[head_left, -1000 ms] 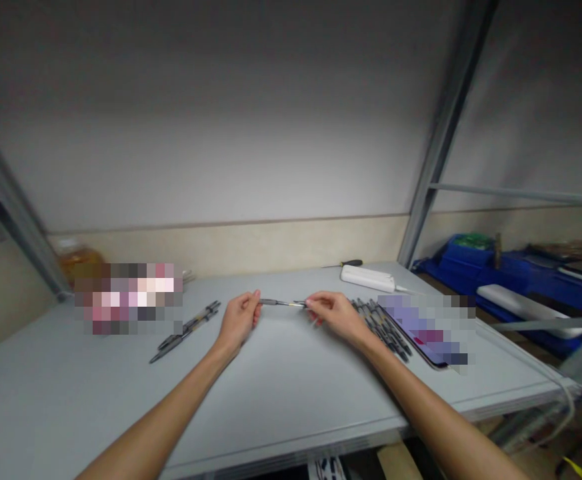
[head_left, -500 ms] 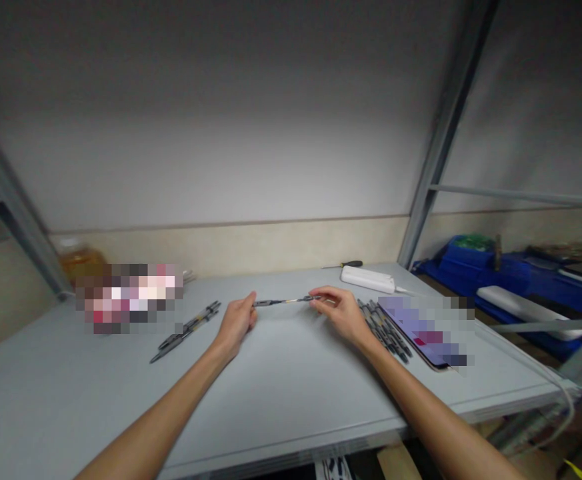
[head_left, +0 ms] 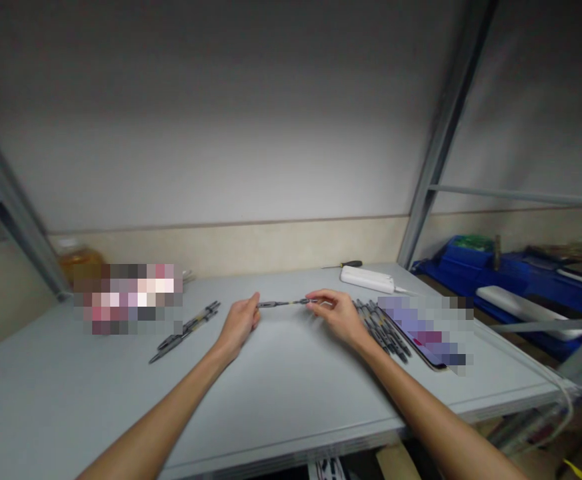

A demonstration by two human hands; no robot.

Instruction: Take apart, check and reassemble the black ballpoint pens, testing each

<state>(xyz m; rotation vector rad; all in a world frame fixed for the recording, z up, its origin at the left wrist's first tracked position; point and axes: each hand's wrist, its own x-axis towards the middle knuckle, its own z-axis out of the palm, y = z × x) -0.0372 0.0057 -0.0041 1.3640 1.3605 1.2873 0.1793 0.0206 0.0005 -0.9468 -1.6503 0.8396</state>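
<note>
1. Fingers (head_left: pixel 255 299) of the left hand (head_left: pixel 238 325) pinch one end of a pen (head_left: pixel 281 304).
2. Fingers of the right hand (head_left: pixel 341 316) pinch its other end.
3. The pen is nearly level, above the tabletop (head_left: pixel 291 387).

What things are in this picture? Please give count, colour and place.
Flat table: one, grey, foreground
Slim straight pen: one, grey, central
Slim pens at left: at least two, grey, on the table
Slim pens at right: several overlapping, grey, on the table
Flat rectangular device: one, purplish, blurred, beside the right pens
Oblong block with cable: one, white, rear right
Thin screwdriver: one, black handle, behind the block
Rounded container: one, amber, rear left
Pixelated item: one, pinkish, before the container
Plastic trays: count unclear, blue, far right
Long bar: one, white, by the trays
Slanted posts: two, grey, left and right
Wall panel: one, grey, behind the table
Left hand: one, bare, on the pen's left end
Right hand: one, bare, on its right end
</note>
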